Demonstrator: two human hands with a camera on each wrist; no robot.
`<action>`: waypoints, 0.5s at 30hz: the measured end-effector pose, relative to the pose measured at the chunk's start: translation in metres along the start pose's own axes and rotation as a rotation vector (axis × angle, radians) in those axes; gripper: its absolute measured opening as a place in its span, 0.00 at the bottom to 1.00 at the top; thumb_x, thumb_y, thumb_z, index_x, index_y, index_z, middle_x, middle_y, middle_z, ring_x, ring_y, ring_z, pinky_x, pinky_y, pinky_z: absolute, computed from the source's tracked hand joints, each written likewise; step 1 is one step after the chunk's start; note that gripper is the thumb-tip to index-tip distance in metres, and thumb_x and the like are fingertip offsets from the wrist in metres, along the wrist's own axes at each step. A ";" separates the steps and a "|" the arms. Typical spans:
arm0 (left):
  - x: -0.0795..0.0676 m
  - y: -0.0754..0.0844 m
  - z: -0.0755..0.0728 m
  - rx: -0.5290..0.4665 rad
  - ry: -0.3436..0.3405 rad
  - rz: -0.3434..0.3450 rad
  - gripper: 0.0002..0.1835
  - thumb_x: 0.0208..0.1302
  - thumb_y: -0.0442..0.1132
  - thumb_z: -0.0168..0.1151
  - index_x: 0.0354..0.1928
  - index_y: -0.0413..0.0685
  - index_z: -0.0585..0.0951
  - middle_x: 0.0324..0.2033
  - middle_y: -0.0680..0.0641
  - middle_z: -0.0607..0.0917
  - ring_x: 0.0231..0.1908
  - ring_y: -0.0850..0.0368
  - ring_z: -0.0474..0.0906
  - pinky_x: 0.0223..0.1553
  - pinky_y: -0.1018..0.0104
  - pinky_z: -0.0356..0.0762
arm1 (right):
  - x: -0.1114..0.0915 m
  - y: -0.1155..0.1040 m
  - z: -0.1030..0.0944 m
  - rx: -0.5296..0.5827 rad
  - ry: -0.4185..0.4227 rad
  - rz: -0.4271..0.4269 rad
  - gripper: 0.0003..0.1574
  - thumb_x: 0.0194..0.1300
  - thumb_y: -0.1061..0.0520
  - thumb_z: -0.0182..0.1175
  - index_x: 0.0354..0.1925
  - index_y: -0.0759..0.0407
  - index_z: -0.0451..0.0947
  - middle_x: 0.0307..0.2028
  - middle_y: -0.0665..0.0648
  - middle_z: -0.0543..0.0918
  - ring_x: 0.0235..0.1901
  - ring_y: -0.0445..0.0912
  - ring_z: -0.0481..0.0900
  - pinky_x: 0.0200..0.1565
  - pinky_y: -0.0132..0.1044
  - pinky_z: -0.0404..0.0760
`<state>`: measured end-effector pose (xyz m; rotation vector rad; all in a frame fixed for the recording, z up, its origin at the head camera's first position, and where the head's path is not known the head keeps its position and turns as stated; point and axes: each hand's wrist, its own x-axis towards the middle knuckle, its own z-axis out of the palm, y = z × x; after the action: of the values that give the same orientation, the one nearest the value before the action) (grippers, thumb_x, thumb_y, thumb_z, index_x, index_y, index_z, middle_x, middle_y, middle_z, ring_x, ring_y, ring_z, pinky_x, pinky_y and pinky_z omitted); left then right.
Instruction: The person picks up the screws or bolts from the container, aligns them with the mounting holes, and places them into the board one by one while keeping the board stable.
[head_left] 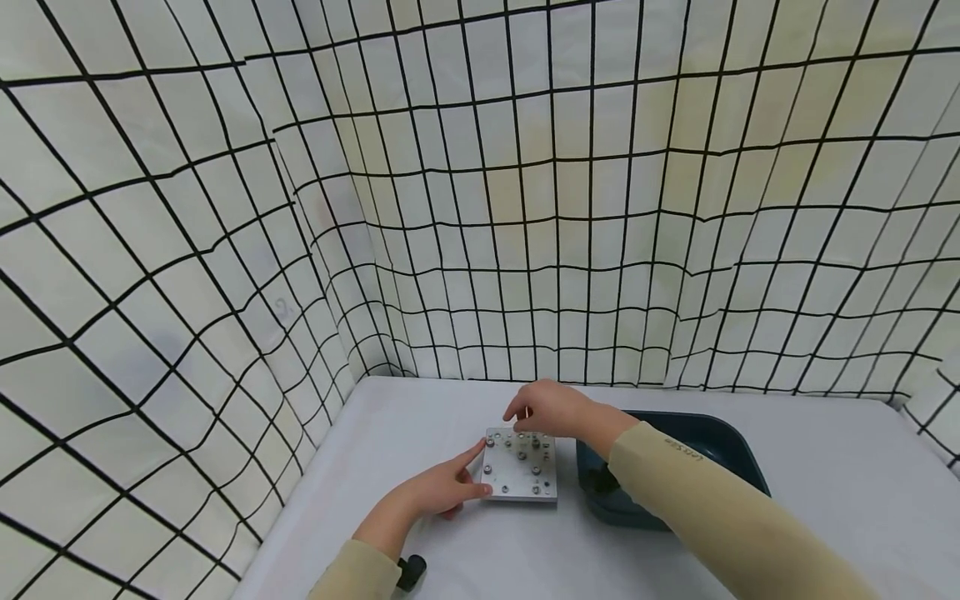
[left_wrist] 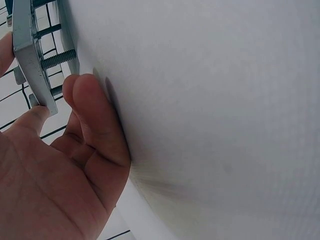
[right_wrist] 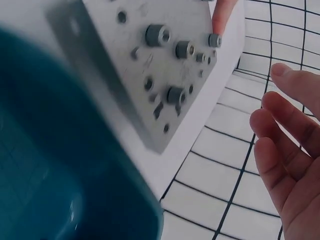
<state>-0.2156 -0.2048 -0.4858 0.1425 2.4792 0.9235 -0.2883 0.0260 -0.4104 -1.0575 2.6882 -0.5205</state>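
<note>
The left hand holds the left side of a metal plate, with the pointing finger near the far corner and the thumb near the close corner. Its other fingers are bent in under the hand. The right hand is over the far side of the plate. Its fingers are loose and a little bent, with space between them and the thumb, and I see nothing held in them.

The plate sits on the white surface, in front of the person and left of a dark blue-green bin. Small screws stand up from the top, some higher than others. There are holes too, like this bare hole. Screw ends poke out under the plate.

The job now looks like working on the screws with the fingertips. To do it well, keep the left finger and thumb firm on the side so the plate does not slide or turn. Pinch one screw head at a time, and keep it straight up so it does not jam. Turn it gently. The screws are close together, so try not to bump the ones next door. The bin is near, so a loose screw need not travel far.
</note>
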 end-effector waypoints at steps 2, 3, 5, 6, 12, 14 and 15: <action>-0.001 0.000 0.000 -0.012 0.003 0.008 0.48 0.60 0.61 0.67 0.78 0.65 0.55 0.32 0.49 0.76 0.21 0.57 0.70 0.27 0.63 0.69 | -0.003 0.004 -0.002 -0.005 0.000 0.013 0.14 0.65 0.54 0.67 0.50 0.48 0.87 0.33 0.41 0.80 0.33 0.38 0.75 0.37 0.33 0.76; -0.001 0.000 0.000 -0.020 0.004 0.007 0.47 0.60 0.61 0.67 0.78 0.66 0.55 0.32 0.49 0.76 0.21 0.56 0.70 0.26 0.63 0.69 | -0.005 0.006 -0.003 -0.010 0.002 0.018 0.13 0.65 0.54 0.67 0.49 0.48 0.87 0.33 0.41 0.79 0.33 0.38 0.74 0.37 0.33 0.76; -0.001 -0.001 0.000 -0.033 0.006 0.013 0.47 0.61 0.59 0.67 0.78 0.66 0.55 0.32 0.48 0.76 0.21 0.56 0.70 0.26 0.62 0.69 | -0.010 0.010 -0.005 -0.015 -0.001 0.027 0.13 0.65 0.54 0.67 0.49 0.47 0.87 0.33 0.41 0.79 0.33 0.38 0.74 0.37 0.33 0.76; -0.001 -0.001 0.000 -0.038 0.010 0.021 0.46 0.61 0.59 0.67 0.78 0.65 0.56 0.32 0.48 0.76 0.20 0.56 0.70 0.26 0.62 0.69 | -0.012 0.012 -0.006 -0.014 -0.001 0.027 0.13 0.66 0.55 0.67 0.49 0.48 0.87 0.32 0.41 0.79 0.33 0.38 0.74 0.36 0.33 0.76; -0.002 -0.002 0.001 -0.033 0.016 0.031 0.46 0.62 0.58 0.67 0.78 0.65 0.56 0.32 0.48 0.75 0.20 0.56 0.69 0.26 0.62 0.68 | -0.031 0.032 -0.007 -0.027 0.014 -0.017 0.12 0.66 0.56 0.66 0.48 0.52 0.87 0.32 0.41 0.78 0.32 0.38 0.74 0.34 0.34 0.75; -0.002 -0.001 0.002 -0.036 0.018 0.033 0.46 0.62 0.58 0.67 0.78 0.65 0.56 0.32 0.48 0.75 0.20 0.56 0.69 0.25 0.62 0.68 | -0.037 0.040 -0.007 -0.035 0.017 -0.024 0.12 0.66 0.56 0.66 0.48 0.52 0.87 0.31 0.41 0.78 0.31 0.37 0.74 0.34 0.34 0.75; -0.002 -0.001 0.002 -0.039 0.018 0.034 0.46 0.62 0.58 0.67 0.78 0.65 0.56 0.32 0.48 0.75 0.20 0.56 0.69 0.25 0.62 0.68 | -0.040 0.044 -0.008 -0.038 0.017 -0.025 0.13 0.66 0.56 0.66 0.48 0.52 0.87 0.31 0.40 0.78 0.31 0.37 0.74 0.34 0.34 0.75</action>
<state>-0.2130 -0.2054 -0.4870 0.1641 2.4808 0.9914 -0.2885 0.0854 -0.4182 -1.1031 2.7129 -0.4865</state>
